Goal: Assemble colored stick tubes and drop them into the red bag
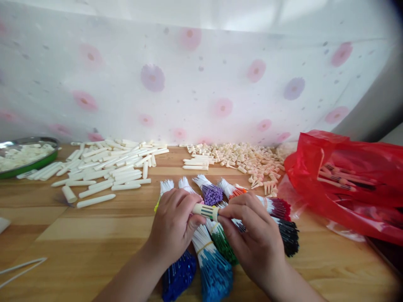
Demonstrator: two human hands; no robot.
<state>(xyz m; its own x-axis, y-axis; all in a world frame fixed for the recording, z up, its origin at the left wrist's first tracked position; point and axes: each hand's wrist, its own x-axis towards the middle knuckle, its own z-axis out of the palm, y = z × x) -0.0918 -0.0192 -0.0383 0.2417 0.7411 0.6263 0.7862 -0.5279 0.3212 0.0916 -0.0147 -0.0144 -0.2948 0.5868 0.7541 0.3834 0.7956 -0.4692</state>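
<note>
My left hand (176, 220) is wrapped round a cream slotted pen barrel (206, 211), holding it nearly level. Its slotted end points right, and dark blue-green strips show through the slots. At that open end, the fingers of my right hand (252, 228) are pinched together; what lies between them is hidden. Below and around both hands lie rubber-banded bundles of white pen refills with coloured ends: light blue (214, 268), dark blue (179, 274), green (223, 241), purple (212, 195), black (288, 237), dark red (280, 208) and orange (234, 191).
Cream pen tubes (116, 161) are heaped at the back left, beside a green-rimmed tray (34, 166) of small pale parts. Small cream parts (242, 157) spread at the back right. A red plastic bag (315, 184) holding pens stands right. A floral sheet (201, 84) hangs behind.
</note>
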